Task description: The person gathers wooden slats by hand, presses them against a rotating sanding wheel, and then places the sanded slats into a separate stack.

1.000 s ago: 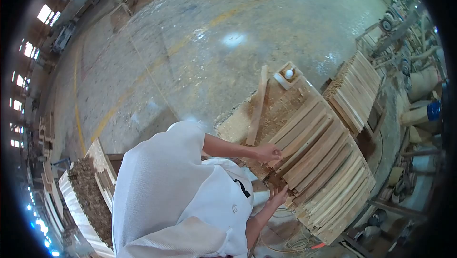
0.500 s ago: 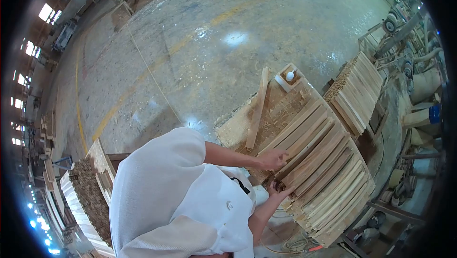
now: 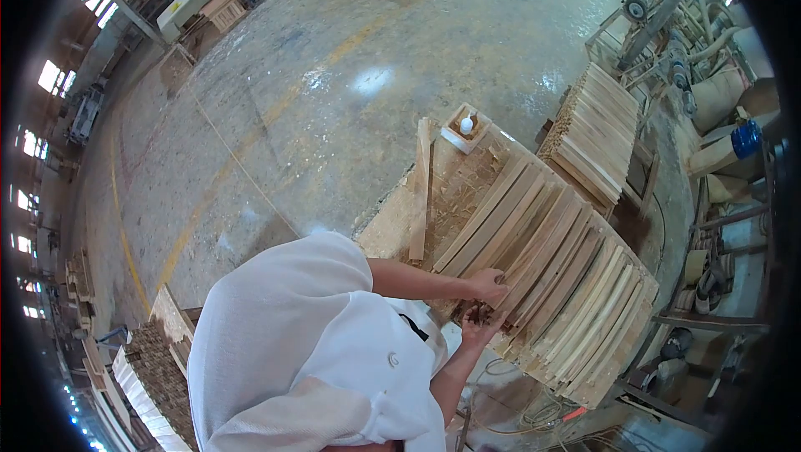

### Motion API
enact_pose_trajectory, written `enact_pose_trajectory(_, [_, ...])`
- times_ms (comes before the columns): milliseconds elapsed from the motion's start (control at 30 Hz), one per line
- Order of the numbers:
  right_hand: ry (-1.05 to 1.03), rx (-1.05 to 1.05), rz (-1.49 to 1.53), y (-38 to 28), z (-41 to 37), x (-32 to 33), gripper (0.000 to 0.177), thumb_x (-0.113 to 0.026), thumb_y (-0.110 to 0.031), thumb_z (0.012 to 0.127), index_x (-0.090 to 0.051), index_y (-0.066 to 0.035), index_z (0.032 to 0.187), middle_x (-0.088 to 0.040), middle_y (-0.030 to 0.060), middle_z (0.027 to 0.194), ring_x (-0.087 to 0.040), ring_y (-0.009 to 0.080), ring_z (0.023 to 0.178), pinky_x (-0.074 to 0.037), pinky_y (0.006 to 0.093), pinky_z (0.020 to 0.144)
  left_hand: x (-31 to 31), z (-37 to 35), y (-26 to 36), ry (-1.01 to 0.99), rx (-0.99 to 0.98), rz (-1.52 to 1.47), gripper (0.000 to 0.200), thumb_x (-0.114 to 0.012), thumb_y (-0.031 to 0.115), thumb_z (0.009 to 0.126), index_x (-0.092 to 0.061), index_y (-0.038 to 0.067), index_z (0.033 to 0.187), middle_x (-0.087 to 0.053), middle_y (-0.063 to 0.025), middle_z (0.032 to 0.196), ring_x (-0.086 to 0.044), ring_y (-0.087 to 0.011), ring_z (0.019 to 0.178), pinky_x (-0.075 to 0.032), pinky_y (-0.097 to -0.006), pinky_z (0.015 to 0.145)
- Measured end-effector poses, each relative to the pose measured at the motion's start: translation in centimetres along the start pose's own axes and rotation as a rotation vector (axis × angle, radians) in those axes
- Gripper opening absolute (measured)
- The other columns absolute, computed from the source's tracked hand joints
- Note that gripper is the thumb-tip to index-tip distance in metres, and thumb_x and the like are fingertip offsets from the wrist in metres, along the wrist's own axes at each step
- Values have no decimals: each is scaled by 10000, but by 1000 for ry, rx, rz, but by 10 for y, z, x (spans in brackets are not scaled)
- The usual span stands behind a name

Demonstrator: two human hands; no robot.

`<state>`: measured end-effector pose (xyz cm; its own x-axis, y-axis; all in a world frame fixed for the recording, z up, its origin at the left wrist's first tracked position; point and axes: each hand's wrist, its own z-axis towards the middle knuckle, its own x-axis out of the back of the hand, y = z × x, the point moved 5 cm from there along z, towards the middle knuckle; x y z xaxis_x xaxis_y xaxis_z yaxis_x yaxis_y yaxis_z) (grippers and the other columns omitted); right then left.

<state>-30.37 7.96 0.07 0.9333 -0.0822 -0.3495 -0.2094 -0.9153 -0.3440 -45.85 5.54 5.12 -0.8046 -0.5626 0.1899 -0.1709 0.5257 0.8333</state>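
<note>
Curved wooden strips (image 3: 555,256) lie side by side across a work table. At their near ends, my left hand (image 3: 486,285) is closed, its fingers curled on the end of one wooden strip (image 3: 524,264). My right hand (image 3: 480,328) is just below it, palm partly turned up, touching the strip ends. Its fingers are partly lost among dark shavings, so their grip cannot be made out. The two hands are close together, in front of my white shirt (image 3: 334,352).
A white box with a bottle (image 3: 466,125) stands at the table's far corner. Shavings (image 3: 467,185) and a loose board (image 3: 421,193) lie left of the strips. Stacked strips (image 3: 592,139) stand beyond the table. A hose (image 3: 534,423) runs on the floor below.
The view has turned a little, so the scene sits further left. My left hand has curled its fingers at the strip ends, and my right hand has come up closer to it.
</note>
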Motion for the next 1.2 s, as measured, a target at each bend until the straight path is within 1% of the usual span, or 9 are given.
enact_pose_trajectory(167, [-126, -12, 26, 4, -19, -8, 567, -615, -612, 856, -575, -107, 1111, -590, 79, 960, -567, 201, 839, -497, 357, 734, 13, 12, 1, -125, 73, -51, 661, -728, 438, 799, -574, -6, 1263, -633, -207, 1198, -614, -282, 1101, -477, -367, 950])
enact_pose_trajectory(367, [-183, 20, -178, -12, -44, -26, 549, -547, -613, 906, -576, -105, 1112, -669, 73, 910, -633, 207, 791, -531, 370, 726, 24, 7, 15, -7, 64, -156, 775, -776, 508, 766, -540, -16, 1286, -626, -159, 1174, -610, -231, 1076, -505, -336, 868])
enact_pose_trajectory(567, [-225, 99, -499, -19, -59, -27, 645, -494, -693, 904, -572, -87, 1109, -671, 116, 944, -666, 235, 789, -565, 370, 718, 41, -7, 19, -337, 114, -697, 565, -655, 454, 919, -538, 58, 1304, -646, -56, 1160, -620, -123, 1013, -512, -293, 809])
enact_pose_trajectory(633, [-216, 71, -523, -20, -59, -30, 665, -492, -700, 902, -563, -75, 1119, -666, 119, 939, -668, 235, 785, -566, 383, 704, 48, -21, 22, -557, 238, -940, 503, -564, 436, 979, -534, 76, 1329, -648, -44, 1207, -632, -122, 1060, -536, -315, 862])
enact_pose_trajectory(700, [-210, 41, -552, -20, -60, -34, 686, -489, -707, 899, -554, -63, 1128, -662, 123, 934, -670, 235, 781, -567, 395, 690, 46, -20, 1, -564, 232, -969, 518, -522, 459, 992, -530, 80, 1345, -639, -47, 1258, -632, -141, 1104, -529, -331, 945])
enact_pose_trajectory(800, [-229, 48, -687, -24, -78, -51, 756, -505, -697, 899, -548, -6, 1202, -655, 123, 1016, -668, 236, 884, -559, 390, 748, 46, -38, 1, -583, 253, -1075, 542, -512, 481, 991, -527, 82, 1356, -629, -57, 1280, -630, -157, 1109, -502, -334, 989])
enact_pose_trajectory(900, [-241, 252, -703, -37, -97, -82, 813, -537, -670, 901, -528, 53, 1274, -635, 123, 1128, -641, 234, 989, -529, 367, 839, 32, -49, -15, -588, 285, -1148, 562, -503, 510, 985, -530, 91, 1358, -628, -74, 1281, -625, -179, 1122, -491, -353, 1004])
enact_pose_trajectory(967, [-394, 338, -773, -42, -74, -89, 783, -610, -585, 904, -513, 67, 1324, -610, 123, 1210, -610, 229, 1068, -490, 339, 908, 21, -64, -21, -665, 345, -1212, 571, -489, 532, 982, -539, 98, 1350, -625, -77, 1283, -614, -196, 1142, -496, -379, 997])
enact_pose_trajectory(1200, [-297, 146, -805, -42, -77, -94, 630, -751, -372, 853, -557, 50, 1278, -629, 128, 1174, -627, 213, 1026, -508, 329, 886, 33, -83, -11, -556, 462, -955, 543, -462, 500, 1010, -488, 96, 1372, -645, -62, 1172, -635, -182, 1032, -531, -369, 913])
